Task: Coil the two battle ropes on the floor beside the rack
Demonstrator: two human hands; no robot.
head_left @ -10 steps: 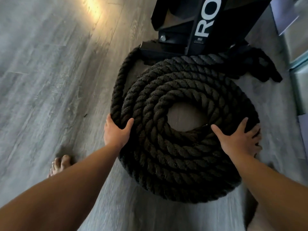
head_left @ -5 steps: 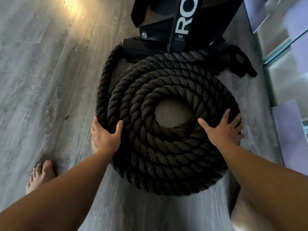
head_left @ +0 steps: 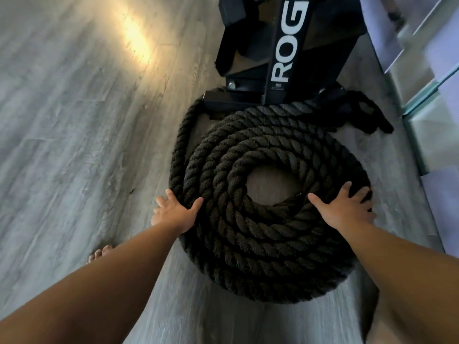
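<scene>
Coil (head_left: 248, 239) unmoved below rack (head_left: 250, 78); left hand (head_left: 173, 212) and right hand (head_left: 344, 209) kept pressed on it, grip open; coiling judged nearly done.

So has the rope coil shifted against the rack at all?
No. The coil still lies against the rack foot, its outer loop meeting the foot's left end as before; only the view shifted.
</scene>
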